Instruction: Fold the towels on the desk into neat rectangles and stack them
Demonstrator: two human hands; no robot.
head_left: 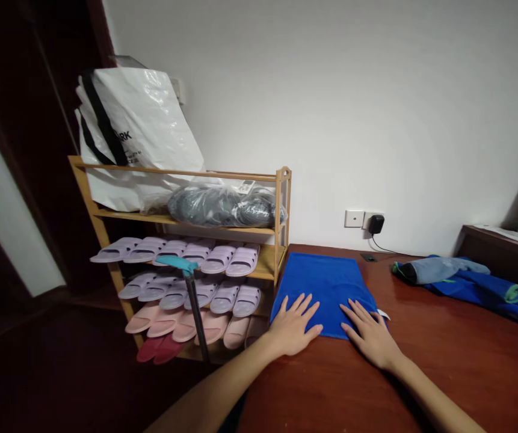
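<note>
A white wall point(331, 108) is shown behind a reddish-brown wooden table point(443, 373). At the left, a wooden shoe rack point(266, 264) is set along the wall, and on it a white tote bag point(150, 120) with black straps is propped. On the table, just beside the rack, a blue cloth point(326, 282) is spread flat. Well to its right, a bundle of blue fabric point(470, 288) with green cords is heaped. The cloth's near part is covered by two bare hands: the left hand point(293, 329) is laid at the left corner, the right hand point(369, 338) at the right. Both are held palm down, fingers apart, with nothing gripped. Lilac slippers point(243, 260) are lined up on the rack above pink slippers point(184, 326). A black plug point(376, 224) is fitted at the wall. A small white label point(384, 314) is seen beside the right hand.
</note>
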